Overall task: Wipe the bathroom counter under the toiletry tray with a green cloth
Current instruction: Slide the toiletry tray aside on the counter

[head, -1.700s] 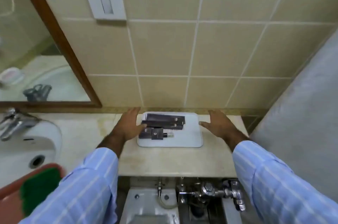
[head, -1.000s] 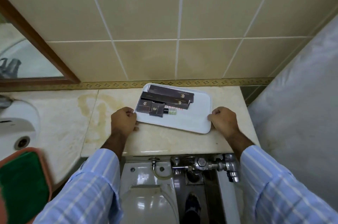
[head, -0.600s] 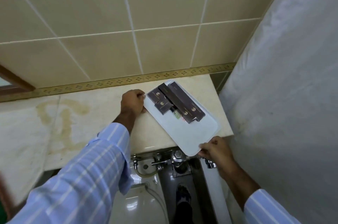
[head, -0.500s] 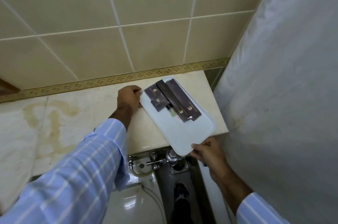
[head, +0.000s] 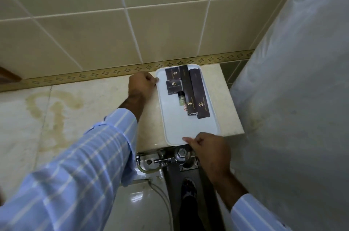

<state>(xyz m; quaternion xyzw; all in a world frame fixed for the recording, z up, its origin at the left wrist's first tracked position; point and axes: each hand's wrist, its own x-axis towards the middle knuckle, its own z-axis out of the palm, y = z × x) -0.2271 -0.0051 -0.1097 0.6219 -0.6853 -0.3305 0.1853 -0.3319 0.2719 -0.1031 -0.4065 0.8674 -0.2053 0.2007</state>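
Both hands grip the white toiletry tray [head: 186, 127] on the counter [head: 94, 110] — left hand [head: 142, 85] curled on its far-left edge, right hand [head: 209, 147] pinching the near rim.

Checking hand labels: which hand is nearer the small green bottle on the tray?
Left. The left hand grips the tray edge beside the small green bottle; the right hand holds the tray's near end, farther away.

A white rectangular plastic tray [head: 186, 127] carrying dark brown toiletry boxes [head: 190, 89] lies lengthwise on the stained beige marble tabletop [head: 79, 110]. The left hand [head: 141, 84] grips its far corner; the right hand [head: 208, 148] pinches its near edge.
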